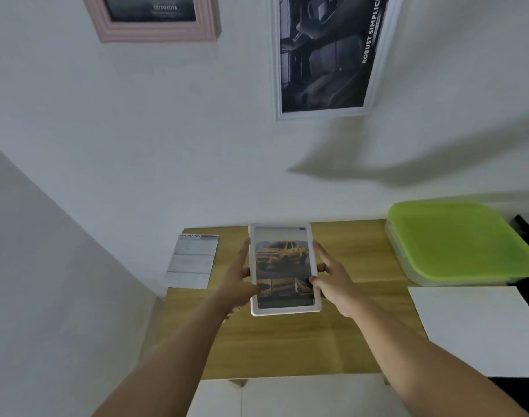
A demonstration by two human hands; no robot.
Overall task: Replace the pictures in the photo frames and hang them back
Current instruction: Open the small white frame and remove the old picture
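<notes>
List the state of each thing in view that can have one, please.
Small white frame, held over the table, truck picture inside.
Left hand, grips the frame's left edge.
Right hand, grips its right edge.
Pink frame, hanging on the wall, filled.
Large white frame, hanging, filled.
Green-lidded box, closed.
Specification sheet, lying flat on the table.

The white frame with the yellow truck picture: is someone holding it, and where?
Yes, both hands hold the white frame by its long sides: left hand on the left edge, right hand on the right edge.
</notes>
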